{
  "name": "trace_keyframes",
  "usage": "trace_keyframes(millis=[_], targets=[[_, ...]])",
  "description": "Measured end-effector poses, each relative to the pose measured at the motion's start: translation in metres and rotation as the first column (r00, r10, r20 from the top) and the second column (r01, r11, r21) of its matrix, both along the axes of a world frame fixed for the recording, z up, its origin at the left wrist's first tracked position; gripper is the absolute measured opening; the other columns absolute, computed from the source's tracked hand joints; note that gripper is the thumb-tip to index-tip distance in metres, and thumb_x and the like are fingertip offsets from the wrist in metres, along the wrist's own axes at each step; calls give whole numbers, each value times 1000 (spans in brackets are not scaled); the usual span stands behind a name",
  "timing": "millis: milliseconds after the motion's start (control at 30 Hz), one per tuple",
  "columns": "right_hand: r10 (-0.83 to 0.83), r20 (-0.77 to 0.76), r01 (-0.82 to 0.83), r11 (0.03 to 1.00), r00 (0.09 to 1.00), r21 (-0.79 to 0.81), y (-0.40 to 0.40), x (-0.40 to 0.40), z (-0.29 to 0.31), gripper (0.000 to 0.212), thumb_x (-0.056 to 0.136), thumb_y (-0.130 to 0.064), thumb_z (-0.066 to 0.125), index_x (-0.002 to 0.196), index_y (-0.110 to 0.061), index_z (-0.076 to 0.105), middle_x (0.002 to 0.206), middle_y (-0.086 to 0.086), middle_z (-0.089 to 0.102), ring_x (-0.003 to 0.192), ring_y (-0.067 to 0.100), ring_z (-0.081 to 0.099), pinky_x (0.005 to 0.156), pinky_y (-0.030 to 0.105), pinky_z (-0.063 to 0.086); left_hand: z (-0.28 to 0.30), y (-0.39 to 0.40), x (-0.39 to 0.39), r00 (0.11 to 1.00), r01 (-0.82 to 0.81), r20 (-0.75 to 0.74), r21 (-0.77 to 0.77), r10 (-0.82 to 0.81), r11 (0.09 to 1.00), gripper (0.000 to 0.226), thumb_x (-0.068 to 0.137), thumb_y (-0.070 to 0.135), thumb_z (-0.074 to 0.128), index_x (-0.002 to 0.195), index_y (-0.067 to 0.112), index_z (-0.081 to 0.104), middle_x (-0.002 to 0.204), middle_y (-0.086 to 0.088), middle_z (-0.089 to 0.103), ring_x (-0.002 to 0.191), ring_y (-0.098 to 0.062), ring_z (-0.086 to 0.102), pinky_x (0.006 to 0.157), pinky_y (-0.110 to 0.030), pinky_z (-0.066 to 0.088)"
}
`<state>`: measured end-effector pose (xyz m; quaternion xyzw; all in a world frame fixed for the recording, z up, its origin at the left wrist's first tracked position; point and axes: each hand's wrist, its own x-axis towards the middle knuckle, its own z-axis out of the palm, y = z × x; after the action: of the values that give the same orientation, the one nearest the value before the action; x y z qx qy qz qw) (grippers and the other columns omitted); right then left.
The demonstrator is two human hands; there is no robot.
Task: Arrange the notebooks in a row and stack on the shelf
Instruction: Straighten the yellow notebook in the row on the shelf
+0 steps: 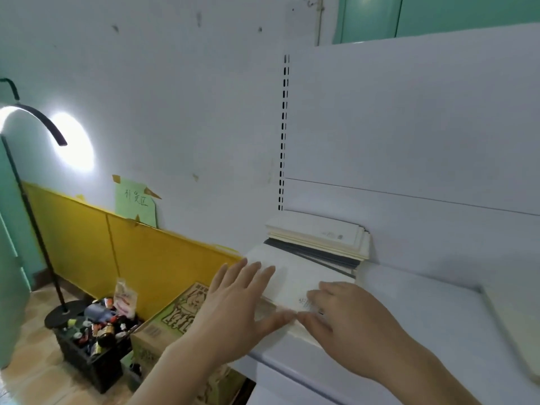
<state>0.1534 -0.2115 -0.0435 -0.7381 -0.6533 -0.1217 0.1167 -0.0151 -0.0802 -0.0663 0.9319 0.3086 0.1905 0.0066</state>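
Far left: a black floor lamp (35, 217) is lit against the wall. Beside its base a black crate (93, 343) filled with small bottles is seen, then a printed cardboard box (175, 323) on the floor just under the shelf edge.

The left hand (233, 311) is laid flat, fingers spread, on the left edge of the white notebook (295, 276); nothing is clamped, only pressed. The notebook is a pale, thin, blurred slab with a small printed mark near its front-right corner, lying at the left front end of the white shelf (423, 317).

The right hand (347, 317) is likewise opened flat on the notebook's front-right corner, thumb tip close to the left thumb, possibly touching; motion blur prevents certainty.

Behind, against the back panel, a notebook stack (321, 241) is seen: cream covers on top, dark grey ones underneath, edges slightly fanned. At the far right another pale notebook (514, 325) is lying on the shelf, cut off by the frame.
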Motion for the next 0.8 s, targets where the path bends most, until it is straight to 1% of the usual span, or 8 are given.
trace_keyframes(millis=[133, 233, 333, 433, 533, 633, 733, 800], targets=[[18, 33, -19, 1000, 999, 1, 2, -6, 1, 52, 96, -53, 11, 110, -32, 56, 101, -11, 60, 98, 11, 54, 89, 30, 41, -5, 26, 3, 985, 153, 61, 125, -162, 980, 66, 87, 81, 34, 119, 34, 66, 128, 12, 63, 126, -14, 53, 107, -34, 37], [-22, -17, 23, 999, 1000, 47, -2, -9, 1, 56, 95, -53, 7, 110, -33, 57, 102, -16, 63, 93, 8, 55, 86, 20, 36, -2, 48, 2, 955, 239, 138, 161, -262, 958, 58, 88, 78, 35, 95, 34, 72, 99, 19, 70, 98, -10, 64, 86, -29, 51], [-124, 37, 116, 978, 992, 175, -3, -17, 9, 52, 100, -49, 14, 93, -30, 63, 82, -14, 65, 72, 11, 55, 69, 21, 39, 9, 63, -1, 915, 317, 204, 170, -348, 933, 56, 92, 72, 33, 105, 31, 69, 101, 17, 69, 99, -13, 64, 87, -30, 49], [-253, 73, 208, 901, 965, 381, -7, -28, 20, 38, 99, -39, 29, 93, -25, 64, 73, -9, 65, 62, 14, 58, 55, 31, 51, 19, 64, -5, 850, 299, 385, 205, -358, 932, 59, 94, 58, 46, 141, 23, 47, 138, 3, 54, 129, -20, 49, 104, -36, 43], [-338, -108, 342, 777, 935, 528, -16, -44, 31, 34, 100, -40, 27, 93, -28, 58, 63, -15, 57, 55, 6, 55, 51, 14, 42, 30, 57, -12, 739, 330, 592, 96, -321, 939, 83, 89, 43, 65, 154, 25, 17, 156, -1, 28, 143, -19, 31, 108, -33, 35], [-304, -334, 450, 652, 892, 610, -24, -68, 39, 31, 102, -38, 33, 81, -30, 54, 54, -9, 52, 56, 7, 52, 47, 13, 34, 41, 48, -16, 746, 358, 623, -79, -235, 930, 91, 88, 49, 62, 155, 32, 3, 159, 6, 22, 144, -13, 30, 110, -31, 35], [-252, -546, 584, 544, 799, 603, -26, -86, 43, 39, 99, -43, 35, 73, -22, 56, 61, 1, 53, 55, 10, 47, 51, 20, 34, 45, 36, -16, 797, 385, 595, -366, -105, 847, 92, 83, 64, 55, 155, 33, 7, 155, 13, 31, 141, -7, 33, 112, -33, 36], [-148, -703, 669, 489, 696, 560, -24, -95, 43, 42, 99, -42, 39, 75, -15, 60, 70, 5, 58, 58, 9, 48, 59, 31, 45, 46, 28, -14, 796, 467, 598, -513, -90, 720, 84, 79, 68, 54, 149, 30, 28, 142, 19, 47, 128, -2, 48, 104, -32, 46]])
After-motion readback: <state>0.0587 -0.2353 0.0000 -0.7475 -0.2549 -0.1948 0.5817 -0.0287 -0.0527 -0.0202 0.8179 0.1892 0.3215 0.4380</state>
